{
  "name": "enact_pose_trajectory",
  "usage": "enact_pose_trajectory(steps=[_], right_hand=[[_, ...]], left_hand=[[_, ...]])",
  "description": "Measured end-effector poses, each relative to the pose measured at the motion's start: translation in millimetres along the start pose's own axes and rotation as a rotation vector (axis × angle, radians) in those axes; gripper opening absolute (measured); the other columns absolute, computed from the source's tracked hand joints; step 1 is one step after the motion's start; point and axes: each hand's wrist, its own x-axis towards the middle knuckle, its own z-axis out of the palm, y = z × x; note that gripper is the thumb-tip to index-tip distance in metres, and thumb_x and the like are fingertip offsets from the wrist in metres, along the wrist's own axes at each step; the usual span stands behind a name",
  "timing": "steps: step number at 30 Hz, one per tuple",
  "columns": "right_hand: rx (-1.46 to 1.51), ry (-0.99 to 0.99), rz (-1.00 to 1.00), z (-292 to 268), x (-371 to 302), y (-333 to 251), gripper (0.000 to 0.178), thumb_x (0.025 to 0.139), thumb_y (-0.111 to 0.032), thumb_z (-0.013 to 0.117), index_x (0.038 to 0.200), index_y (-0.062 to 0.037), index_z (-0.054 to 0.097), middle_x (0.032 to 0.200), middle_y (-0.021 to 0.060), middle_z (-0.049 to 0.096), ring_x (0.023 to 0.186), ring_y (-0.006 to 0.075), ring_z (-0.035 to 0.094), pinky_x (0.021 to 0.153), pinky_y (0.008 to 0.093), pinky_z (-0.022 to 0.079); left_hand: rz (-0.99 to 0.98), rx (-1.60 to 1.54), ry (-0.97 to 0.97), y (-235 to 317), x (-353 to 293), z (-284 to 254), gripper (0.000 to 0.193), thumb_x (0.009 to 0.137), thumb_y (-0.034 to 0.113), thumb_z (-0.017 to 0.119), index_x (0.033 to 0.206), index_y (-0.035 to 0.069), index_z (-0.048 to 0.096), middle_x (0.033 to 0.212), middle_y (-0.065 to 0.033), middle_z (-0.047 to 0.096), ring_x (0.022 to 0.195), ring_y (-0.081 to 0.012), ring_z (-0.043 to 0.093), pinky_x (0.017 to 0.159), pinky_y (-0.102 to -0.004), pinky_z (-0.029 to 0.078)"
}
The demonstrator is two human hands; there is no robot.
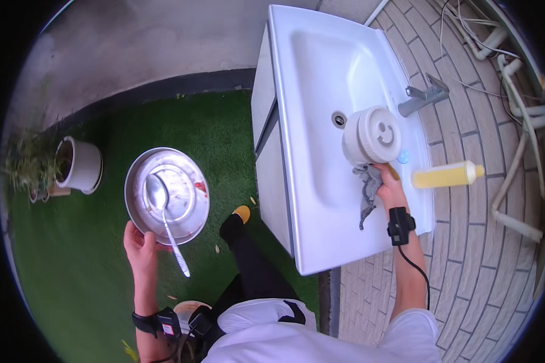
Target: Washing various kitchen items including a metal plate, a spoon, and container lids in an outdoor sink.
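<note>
My left hand (pixel 142 242) grips the lower rim of a round metal bowl (pixel 137 166), thumb up on the edge. Inside the bowl rests a metal spoon (pixel 158 193), its handle sticking out over the rim. Reddish smears mark the bowl's inner wall. Over at the sink, my right hand (pixel 389 181) is closed on a crumpled grey cloth (pixel 369 189) that hangs from it. Its fingers reach against a white round lidded container (pixel 374 134) in the basin; whether they also grip it is hidden. A brownish piece (pixel 393 172) shows beside that hand.
The white sink (pixel 309 199) has a drain (pixel 339 119) and a grey faucet (pixel 424 97). On its right edge lies a yellow bottle (pixel 445 175), near a small blue round thing (pixel 404 156). A potted plant (pixel 82 164) stands far left on green turf (pixel 91 242). Pipes (pixel 518 139) line the right wall.
</note>
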Motion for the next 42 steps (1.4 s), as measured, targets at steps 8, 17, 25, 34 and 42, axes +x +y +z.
enact_pose_trajectory(steps=[8, 17, 25, 34, 42], right_hand=[[0.144, 0.365, -0.012, -3.5, 136.3, 20.8, 0.015, 0.075, -0.002, 0.051, 0.089, -0.0044, 0.056, 0.082, 0.0089, 0.059, 0.075, 0.0247, 0.059, 0.063, 0.0376, 0.050], [0.107, 0.572, -0.117, -3.8, 179.8, 44.4, 0.015, 0.075, -0.013, 0.058, 0.087, -0.0043, 0.059, 0.083, 0.0087, 0.059, 0.074, 0.0209, 0.057, 0.064, 0.0368, 0.046], [0.414, 0.606, 0.179, 37.4, 125.4, 13.0, 0.026, 0.077, -0.016, 0.061, 0.100, -0.0056, 0.056, 0.087, 0.0060, 0.060, 0.076, 0.0204, 0.058, 0.068, 0.0337, 0.047], [0.589, 0.752, -0.367, 82.9, 44.0, -130.7, 0.025, 0.087, -0.024, 0.046, 0.096, -0.0023, 0.056, 0.087, 0.0092, 0.062, 0.076, 0.0196, 0.059, 0.069, 0.0303, 0.048], [0.388, 0.719, -0.447, 74.5, 84.7, -249.5, 0.022, 0.084, -0.026, 0.053, 0.086, -0.0039, 0.056, 0.083, 0.0064, 0.058, 0.073, 0.0161, 0.056, 0.067, 0.0296, 0.045]], left_hand=[[0.044, 0.099, -0.379, 80.6, 129.4, 119.0, 0.025, 0.074, -0.008, 0.036, 0.098, -0.007, 0.040, 0.086, -0.0140, 0.053, 0.063, -0.0208, 0.061, 0.046, -0.0269, 0.055], [-0.039, 0.154, -0.622, 126.2, 181.1, 198.9, 0.012, 0.078, -0.004, 0.039, 0.090, -0.005, 0.037, 0.082, -0.0141, 0.050, 0.052, -0.0194, 0.058, 0.043, -0.0249, 0.052], [-0.036, 0.290, -0.941, 142.9, 255.9, 316.8, 0.011, 0.076, -0.001, 0.045, 0.081, -0.005, 0.035, 0.070, -0.0135, 0.049, 0.048, -0.0208, 0.059, 0.038, -0.0278, 0.048], [-0.070, 0.487, -1.318, 153.7, 310.5, 451.9, 0.015, 0.076, 0.002, 0.047, 0.077, -0.005, 0.034, 0.062, -0.0133, 0.048, 0.046, -0.0237, 0.059, 0.036, -0.0306, 0.048], [-0.173, 0.568, -1.516, 145.2, 295.9, 512.1, 0.016, 0.077, 0.003, 0.046, 0.081, -0.007, 0.035, 0.067, -0.0165, 0.051, 0.048, -0.0236, 0.059, 0.039, -0.0305, 0.051]])
